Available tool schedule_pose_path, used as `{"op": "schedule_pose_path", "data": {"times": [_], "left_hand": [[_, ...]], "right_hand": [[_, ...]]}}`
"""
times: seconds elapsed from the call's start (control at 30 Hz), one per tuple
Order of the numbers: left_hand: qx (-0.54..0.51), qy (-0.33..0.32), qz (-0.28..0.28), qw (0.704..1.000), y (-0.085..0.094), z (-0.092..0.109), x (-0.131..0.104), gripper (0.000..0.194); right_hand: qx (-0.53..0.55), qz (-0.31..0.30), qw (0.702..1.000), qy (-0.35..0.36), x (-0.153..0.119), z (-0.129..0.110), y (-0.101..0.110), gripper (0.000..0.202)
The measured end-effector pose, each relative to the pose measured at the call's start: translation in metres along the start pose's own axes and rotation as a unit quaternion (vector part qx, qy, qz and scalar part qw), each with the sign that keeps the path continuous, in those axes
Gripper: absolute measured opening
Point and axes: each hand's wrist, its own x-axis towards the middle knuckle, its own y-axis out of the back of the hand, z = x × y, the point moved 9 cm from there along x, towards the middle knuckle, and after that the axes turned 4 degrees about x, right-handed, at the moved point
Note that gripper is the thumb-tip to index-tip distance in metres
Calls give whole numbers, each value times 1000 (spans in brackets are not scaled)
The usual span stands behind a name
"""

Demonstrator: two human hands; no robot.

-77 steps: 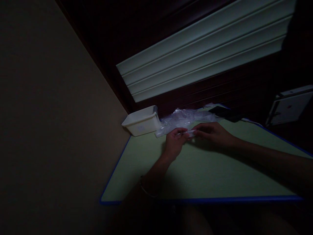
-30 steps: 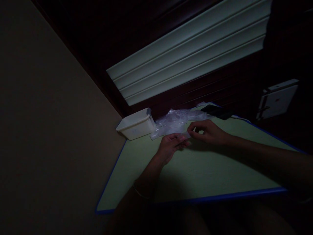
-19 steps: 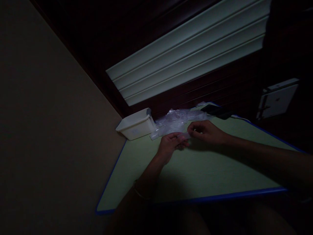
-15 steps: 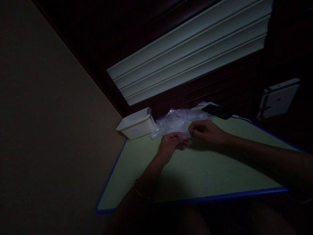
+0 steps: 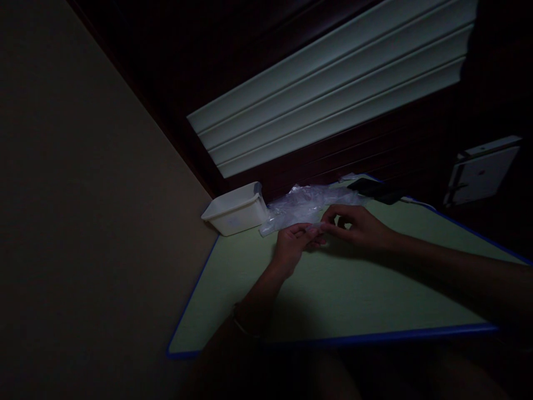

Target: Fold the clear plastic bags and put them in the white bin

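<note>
left hand (image 5: 290, 244) and right hand (image 5: 360, 226) pinch a small translucent plastic piece (image 5: 315, 226)
it is over the counter (image 5: 353, 294), likely gripped at both ends for control; crumpled plastic wrapping (image 5: 302, 203) lies behind, perhaps for working room

Pale, plain green covers the counter (image 5: 375, 289), with a vivid blue rim (image 5: 383, 336) along its edges. Towards the far left corner the container (image 5: 238, 215) is creamy white with a grey end. Crumpled wrap (image 5: 302, 204) by the far edge is clear with a lilac-white sheen; the held small piece (image 5: 315, 226) looks whitish. Nearer the far right corner, a flat thing (image 5: 377, 191) is black.
</note>
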Motion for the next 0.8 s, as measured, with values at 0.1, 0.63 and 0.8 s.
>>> {"op": "schedule_pose_path", "data": {"times": [0.1,0.63,0.8], "left_hand": [[13,-8,7,1000,0,1,0,35],[-12,-5,-2,1000,-3,0,-1,30],[-9,-7,1,1000,-2,-1,0,29]], "right_hand": [[-24,15,999,15,0,-1,2,19],[24,60,998,-12,2,5,9,23],[72,113,990,-47,3,17,19,27]]}}
